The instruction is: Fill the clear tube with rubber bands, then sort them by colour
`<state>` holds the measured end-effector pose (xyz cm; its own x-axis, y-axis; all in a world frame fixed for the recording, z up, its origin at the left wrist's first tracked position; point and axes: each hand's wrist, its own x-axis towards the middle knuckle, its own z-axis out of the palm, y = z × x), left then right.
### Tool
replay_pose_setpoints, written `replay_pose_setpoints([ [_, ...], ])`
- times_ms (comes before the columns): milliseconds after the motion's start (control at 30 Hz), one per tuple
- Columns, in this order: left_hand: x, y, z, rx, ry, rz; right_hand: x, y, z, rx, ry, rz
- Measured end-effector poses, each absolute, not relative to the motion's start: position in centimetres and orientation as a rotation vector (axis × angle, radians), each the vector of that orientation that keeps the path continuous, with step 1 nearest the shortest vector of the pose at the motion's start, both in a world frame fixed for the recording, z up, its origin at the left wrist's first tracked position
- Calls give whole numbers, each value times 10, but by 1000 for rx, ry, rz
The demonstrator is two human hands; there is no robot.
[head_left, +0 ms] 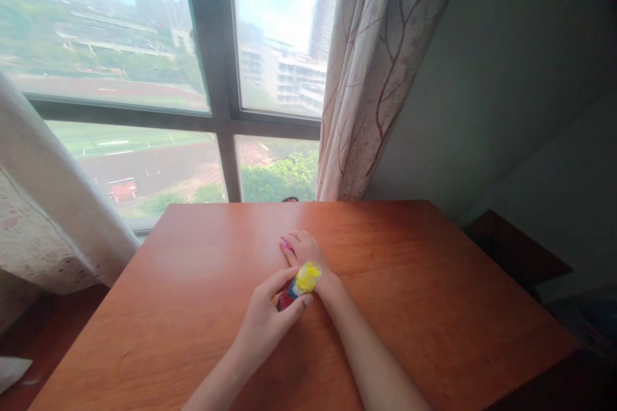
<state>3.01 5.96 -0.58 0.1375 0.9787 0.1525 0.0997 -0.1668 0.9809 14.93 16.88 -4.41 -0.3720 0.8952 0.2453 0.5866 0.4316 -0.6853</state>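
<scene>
In the head view my left hand (272, 305) wraps its thumb and fingers round a small cylinder (307, 277). It has a bright yellow, uneven-looking end and a body banded in blue, white and dark red. The cylinder is tilted, its yellow end towards my right wrist, which lies just behind it; whether they touch I cannot tell. Farther off, my right hand (304, 249) rests low over the wooden table (409, 289) with its fingers bent. A small pink thing (288, 245) shows at those fingertips, too small to name.
A large window (224, 70) stands beyond the table's far edge. Patterned curtains hang at its left (53, 180) and right (371, 70). A small dark curved object (290, 199) peeks over the far edge. Something white (13, 372) lies low at the left.
</scene>
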Motion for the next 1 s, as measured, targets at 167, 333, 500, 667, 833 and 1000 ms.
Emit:
replay_pose_setpoints([
  [167,28,61,-6,1469,1106,1186,170,155,-52,-1236,-1845,839],
  [333,27,60,-6,1574,1164,1142,197,133,-47,-1187,-1460,1085],
  [500,28,60,-6,1641,1173,1121,204,114,-35,-931,-836,1562],
  [667,28,60,-4,1651,1179,1088,199,105,-22,-854,-843,1553],
  [833,27,60,-3,1632,1189,1089,197,98,-13,-833,-982,1512],
  [1000,27,61,-4,1611,1197,1089,196,95,-12,-783,-1165,1447],
])
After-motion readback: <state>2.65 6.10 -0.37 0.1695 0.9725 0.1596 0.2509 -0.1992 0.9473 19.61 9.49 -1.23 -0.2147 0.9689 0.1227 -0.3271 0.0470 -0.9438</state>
